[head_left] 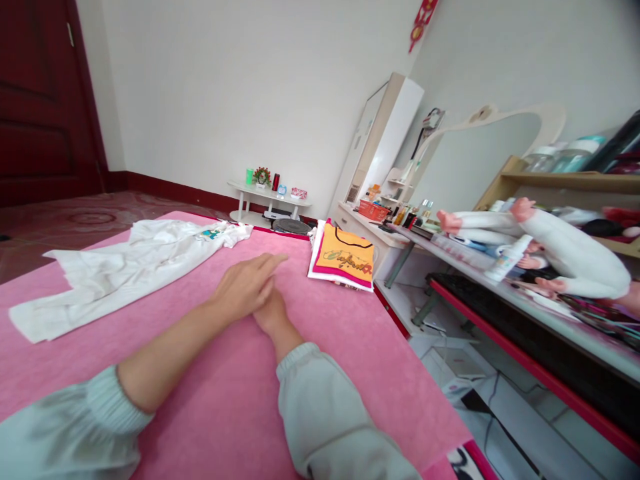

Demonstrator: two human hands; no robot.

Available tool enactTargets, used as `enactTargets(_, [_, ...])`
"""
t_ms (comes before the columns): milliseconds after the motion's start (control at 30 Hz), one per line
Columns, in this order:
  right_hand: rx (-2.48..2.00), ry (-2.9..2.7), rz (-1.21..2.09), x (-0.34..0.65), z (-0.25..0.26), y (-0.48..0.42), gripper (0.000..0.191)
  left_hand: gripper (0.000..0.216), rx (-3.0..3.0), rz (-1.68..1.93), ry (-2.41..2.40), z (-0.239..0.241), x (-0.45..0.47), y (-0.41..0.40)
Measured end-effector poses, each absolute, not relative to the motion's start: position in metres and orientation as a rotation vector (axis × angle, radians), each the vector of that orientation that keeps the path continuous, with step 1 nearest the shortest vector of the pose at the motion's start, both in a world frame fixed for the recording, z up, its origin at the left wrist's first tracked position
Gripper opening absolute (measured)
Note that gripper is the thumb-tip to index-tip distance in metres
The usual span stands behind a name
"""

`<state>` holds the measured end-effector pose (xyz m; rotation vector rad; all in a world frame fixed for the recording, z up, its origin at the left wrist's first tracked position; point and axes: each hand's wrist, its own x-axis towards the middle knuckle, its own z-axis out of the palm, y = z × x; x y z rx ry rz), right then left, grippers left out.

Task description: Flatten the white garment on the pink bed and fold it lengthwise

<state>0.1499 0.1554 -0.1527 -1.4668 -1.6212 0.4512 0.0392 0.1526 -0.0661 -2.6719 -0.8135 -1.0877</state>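
Over the middle of a pink cloth-covered surface, my two hands rest against each other. My left hand lies across the top, its fingers stretched out towards the right. Beneath it is my right hand, whose fingers are mostly hidden by the left. No object shows in either hand. To the left a white garment with a small coloured print is spread out, wrinkled. At the far right edge sits a folded stack of clothes, with a yellow garment with dark lettering on top.
On the right stands a long desk loaded with bottles, doll-like white limbs and clutter. Behind it are a mirror and an orange basket. A low white shelf stands by the back wall, and a dark red door is at left.
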Motion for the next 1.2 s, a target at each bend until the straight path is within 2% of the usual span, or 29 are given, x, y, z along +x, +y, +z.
enactTargets(67, [-1.441, -1.638, 0.383, 0.151, -0.155, 0.157, 0.01, 0.058, -2.676, -0.849, -1.087, -0.099, 0.024, 0.188])
enactTargets(167, [-1.403, -1.674, 0.288, 0.153, -0.157, 0.159, 0.016, 0.058, -2.466, -0.639, -1.635, -0.13, -0.012, 0.223])
enactTargets(300, [-1.42, -1.677, 0.275, 0.154, -0.157, 0.159, 0.017, 0.059, -2.07, -0.594, -2.047, -0.131, -0.059, 0.243])
enactTargets(433, [-1.418, -1.683, 0.267, 0.154, -0.158, 0.16, 0.018, 0.076, -2.01, -0.411, -2.395, -0.124, -0.087, 0.254])
enactTargets(967, [-1.438, -1.689, 0.279, 0.154, -0.156, 0.158, 0.019, 0.059, -1.955, -0.353, -2.297, -0.126, -0.095, 0.254])
enactTargets(1200, [-1.412, -1.671, 0.275, 0.154, -0.16, 0.159, 0.017, 0.059, -1.941, -0.577, -2.148, -0.121, -0.093, 0.248])
